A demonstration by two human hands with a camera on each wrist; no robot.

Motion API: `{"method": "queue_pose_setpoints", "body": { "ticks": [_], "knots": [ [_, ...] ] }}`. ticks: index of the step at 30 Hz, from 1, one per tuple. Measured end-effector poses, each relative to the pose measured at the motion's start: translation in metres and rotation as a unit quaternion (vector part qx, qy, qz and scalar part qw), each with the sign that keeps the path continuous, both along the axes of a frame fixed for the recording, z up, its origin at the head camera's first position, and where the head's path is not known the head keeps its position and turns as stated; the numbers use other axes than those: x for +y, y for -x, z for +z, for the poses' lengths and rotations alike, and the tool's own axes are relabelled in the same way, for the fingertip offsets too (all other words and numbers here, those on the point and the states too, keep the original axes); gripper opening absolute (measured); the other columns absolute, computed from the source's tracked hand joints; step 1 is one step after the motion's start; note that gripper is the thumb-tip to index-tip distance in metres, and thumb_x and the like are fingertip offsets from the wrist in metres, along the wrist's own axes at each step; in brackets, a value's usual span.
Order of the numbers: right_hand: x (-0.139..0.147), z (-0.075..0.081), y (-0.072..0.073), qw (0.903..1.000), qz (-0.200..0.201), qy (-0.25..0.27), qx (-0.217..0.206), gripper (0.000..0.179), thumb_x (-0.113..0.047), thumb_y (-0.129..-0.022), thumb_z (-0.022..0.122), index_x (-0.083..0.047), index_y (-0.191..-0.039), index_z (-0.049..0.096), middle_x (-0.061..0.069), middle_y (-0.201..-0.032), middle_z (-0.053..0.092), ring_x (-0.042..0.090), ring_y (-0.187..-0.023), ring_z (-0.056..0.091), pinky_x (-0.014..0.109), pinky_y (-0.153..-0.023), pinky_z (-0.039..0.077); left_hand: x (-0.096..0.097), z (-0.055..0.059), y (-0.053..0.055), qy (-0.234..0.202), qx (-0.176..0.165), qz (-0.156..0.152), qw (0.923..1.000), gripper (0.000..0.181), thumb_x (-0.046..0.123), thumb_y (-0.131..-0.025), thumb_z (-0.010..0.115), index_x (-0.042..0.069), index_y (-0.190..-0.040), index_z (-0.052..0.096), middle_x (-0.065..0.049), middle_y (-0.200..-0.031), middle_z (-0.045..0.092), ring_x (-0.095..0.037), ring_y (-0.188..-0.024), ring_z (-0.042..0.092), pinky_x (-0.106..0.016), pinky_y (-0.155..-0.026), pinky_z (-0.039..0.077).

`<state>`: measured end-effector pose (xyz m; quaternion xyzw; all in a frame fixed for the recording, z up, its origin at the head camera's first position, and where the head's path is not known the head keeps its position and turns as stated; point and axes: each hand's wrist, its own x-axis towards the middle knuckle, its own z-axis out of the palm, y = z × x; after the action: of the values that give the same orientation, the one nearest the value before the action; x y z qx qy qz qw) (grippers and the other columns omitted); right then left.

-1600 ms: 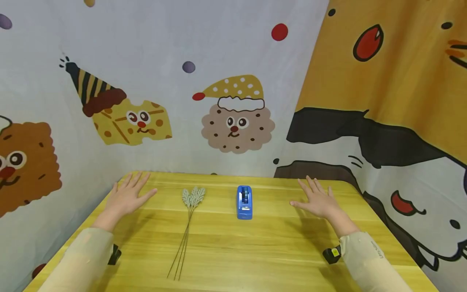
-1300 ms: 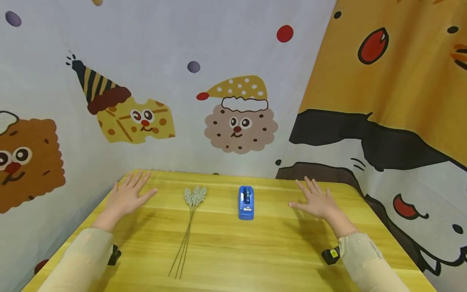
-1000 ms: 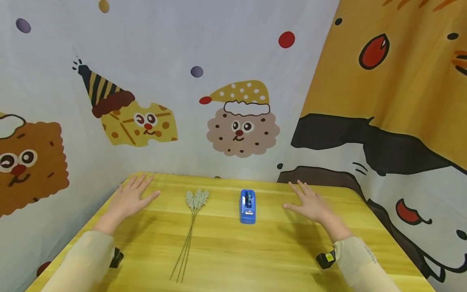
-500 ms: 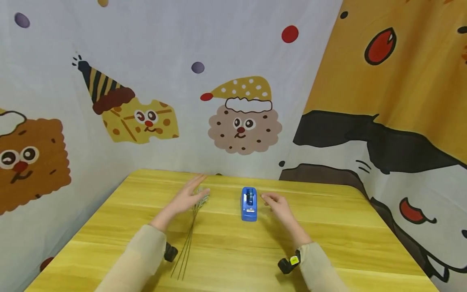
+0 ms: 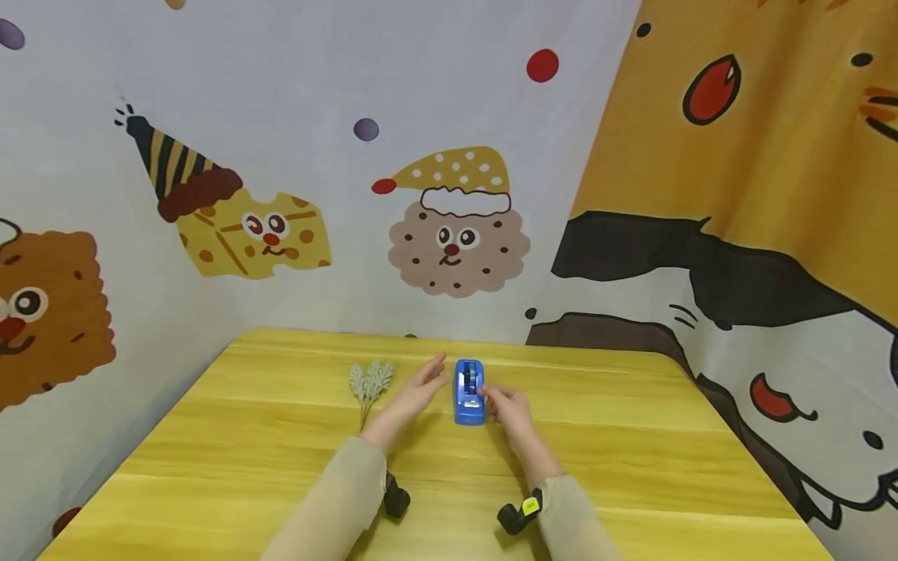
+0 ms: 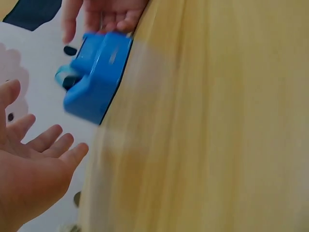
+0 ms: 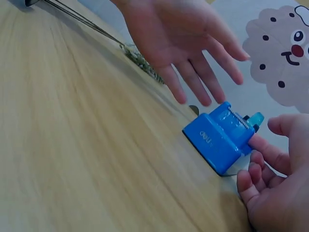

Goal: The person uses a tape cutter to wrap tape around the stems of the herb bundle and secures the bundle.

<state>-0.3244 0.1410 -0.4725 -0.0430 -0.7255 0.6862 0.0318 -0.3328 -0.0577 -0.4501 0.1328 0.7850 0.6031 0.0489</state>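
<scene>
A blue tape dispenser (image 5: 469,414) with a roll of tape stands on the wooden table, between my two hands. My left hand (image 5: 417,393) hovers just left of it, fingers extended and apart from it; the left wrist view shows the palm turned up beside the dispenser (image 6: 99,72). On the dispenser's right side is my right hand (image 5: 510,409), its index finger touching or almost touching the blue side in the right wrist view, the other fingers loosely bent. Left of my left hand lie grey-green dried flower sprigs (image 5: 370,382); my left arm hides most of their thin stems.
The pale wooden table (image 5: 652,436) reaches back to a cartoon-printed curtain (image 5: 295,78) hanging along the back and sides. A black wrist camera (image 5: 396,497) sits under the left wrist, another black camera (image 5: 515,517) under the right.
Both hands have come inward from the table's sides to the tape dispenser. My left hand has passed over the sprigs; the right fingers have bent from spread. Dispenser and sprigs stay in place.
</scene>
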Motion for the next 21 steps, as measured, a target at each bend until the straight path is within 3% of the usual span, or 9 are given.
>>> {"method": "queue_pose_setpoints", "body": {
  "ticks": [9, 21],
  "knots": [
    [0.001, -0.004, -0.004, 0.9965, 0.032, -0.078, 0.008, 0.04, -0.028, -0.089, 0.066, 0.01, -0.104, 0.068, 0.007, -0.084, 0.065, 0.018, -0.074, 0.054, 0.028, -0.062, 0.047, 0.023, -0.009, 0.006, -0.066, -0.047, -0.013, 0.9966, 0.056, 0.03, -0.101, 0.052, 0.012, -0.151, 0.034, -0.018, -0.152, 0.033, -0.039, -0.137, 0.033, -0.053, -0.107, 0.032],
    [0.002, -0.004, -0.004, 0.9966, 0.038, -0.07, -0.021, 0.041, -0.032, -0.09, 0.066, 0.006, -0.105, 0.07, 0.01, -0.101, 0.067, 0.022, -0.087, 0.055, 0.028, -0.068, 0.046, 0.021, -0.017, 0.008, -0.056, -0.097, -0.042, 0.9928, 0.061, 0.034, -0.097, 0.058, 0.025, -0.152, 0.033, -0.015, -0.155, 0.028, -0.04, -0.14, 0.025, -0.061, -0.11, 0.02]
  ]
}}
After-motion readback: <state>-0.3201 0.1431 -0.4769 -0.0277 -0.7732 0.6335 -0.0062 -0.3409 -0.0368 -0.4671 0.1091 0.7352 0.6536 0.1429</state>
